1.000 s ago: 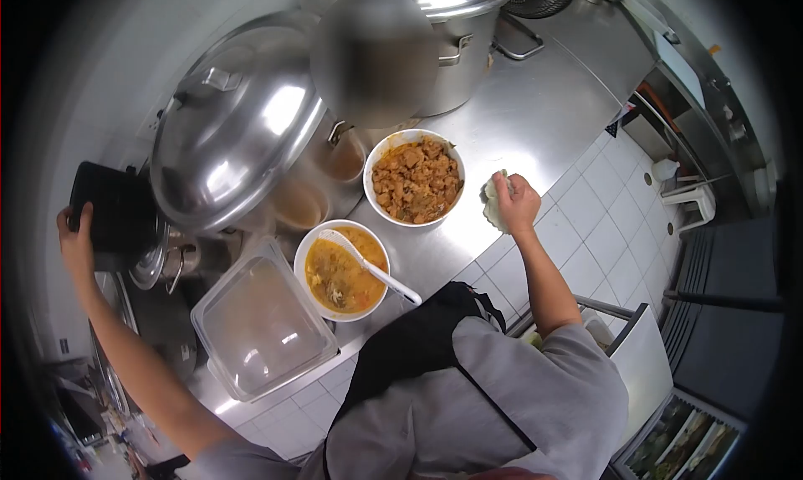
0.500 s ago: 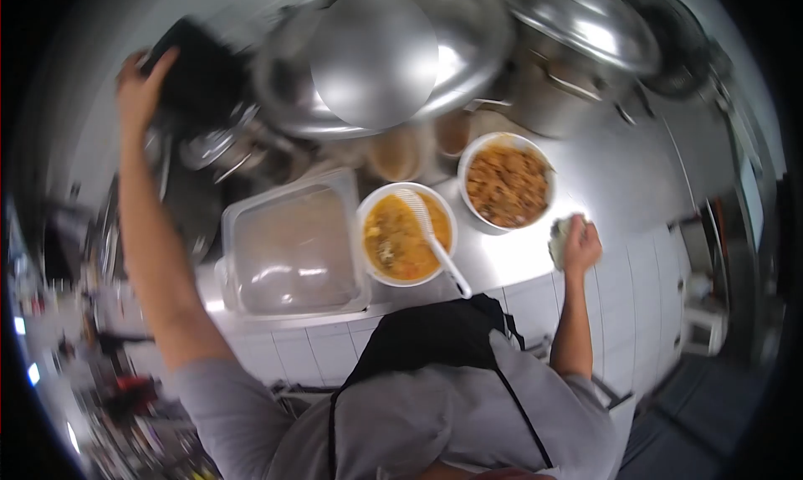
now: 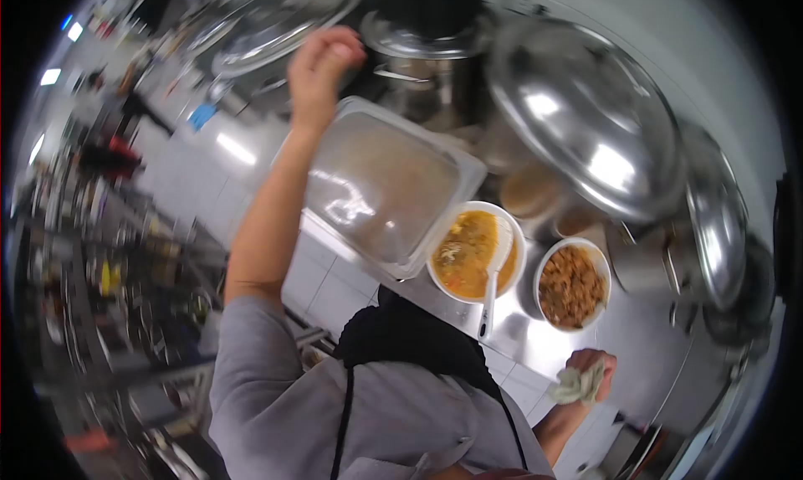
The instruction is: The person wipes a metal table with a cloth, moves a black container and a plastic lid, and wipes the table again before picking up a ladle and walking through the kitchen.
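Observation:
My left hand is raised above the far left corner of a lidded translucent plastic tub. Its fingers are loosely bent, slightly blurred, with nothing visible in them. Right of it, a black container rests on a steel pot. My right hand is closed round a crumpled pale cloth at the counter's near right side. Closest to that hand is a white bowl of brown chunky food. Between tub and bowl stands a white bowl of yellow-orange soupy food, a white slotted spoon leaning in it.
A large domed steel lid covers much of the back. Another lidded steel pot stands to its right, by the wall. Several shiny lids lie at the far left. Cluttered shelving and a person appear farther left.
The view has swung left. My left hand has let go of the black container, which now stands on the steel pot, and has drawn back. My right hand keeps the cloth.

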A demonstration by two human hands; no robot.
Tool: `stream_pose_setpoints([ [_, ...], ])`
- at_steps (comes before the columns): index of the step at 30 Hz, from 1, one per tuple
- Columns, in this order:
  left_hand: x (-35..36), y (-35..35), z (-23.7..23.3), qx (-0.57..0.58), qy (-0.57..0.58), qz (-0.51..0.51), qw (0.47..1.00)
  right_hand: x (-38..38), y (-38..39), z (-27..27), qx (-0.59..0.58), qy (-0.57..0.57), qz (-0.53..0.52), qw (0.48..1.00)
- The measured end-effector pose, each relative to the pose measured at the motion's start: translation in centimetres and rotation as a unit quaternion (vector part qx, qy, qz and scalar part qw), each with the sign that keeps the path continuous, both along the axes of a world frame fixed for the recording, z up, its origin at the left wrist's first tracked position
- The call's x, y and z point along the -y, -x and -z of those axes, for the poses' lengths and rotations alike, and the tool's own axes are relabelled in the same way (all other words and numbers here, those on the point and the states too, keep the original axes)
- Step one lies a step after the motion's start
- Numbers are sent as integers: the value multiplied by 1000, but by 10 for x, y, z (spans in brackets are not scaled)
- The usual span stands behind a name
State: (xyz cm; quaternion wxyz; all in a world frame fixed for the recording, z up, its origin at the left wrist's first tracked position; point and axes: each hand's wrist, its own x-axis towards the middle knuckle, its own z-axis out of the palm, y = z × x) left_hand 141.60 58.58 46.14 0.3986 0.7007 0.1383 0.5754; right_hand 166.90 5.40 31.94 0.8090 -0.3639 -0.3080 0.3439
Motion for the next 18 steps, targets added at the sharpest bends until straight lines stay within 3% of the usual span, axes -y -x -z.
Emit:
stream_pose_setpoints([
  [2, 43, 27, 28, -7, 68, 16, 998, -43, 2, -28, 18, -50, -149, 987],
  [5, 96, 70, 78, -36, 148, 5, 988, -98, 11, -48, 29, -32, -275, 960],
  [6, 112, 85, 89, -67, 209, -12, 975, -104, 13, -39, -78, -14, -311, 947],
  [11, 183, 155, 156, -59, 384, -161, 907, -174, 61, -26, 143, 44, -293, 945],
  [13, 198, 168, 166, 0, 420, -156, 894, -198, 98, -36, 107, 100, -303, 942],
  [15, 210, 182, 190, 45, 430, -105, 895, -222, 161, -67, -50, 214, -344, 913],
  [18, 228, 196, 206, 55, 456, -69, 886, -254, 224, -47, 54, 329, -363, 870],
])
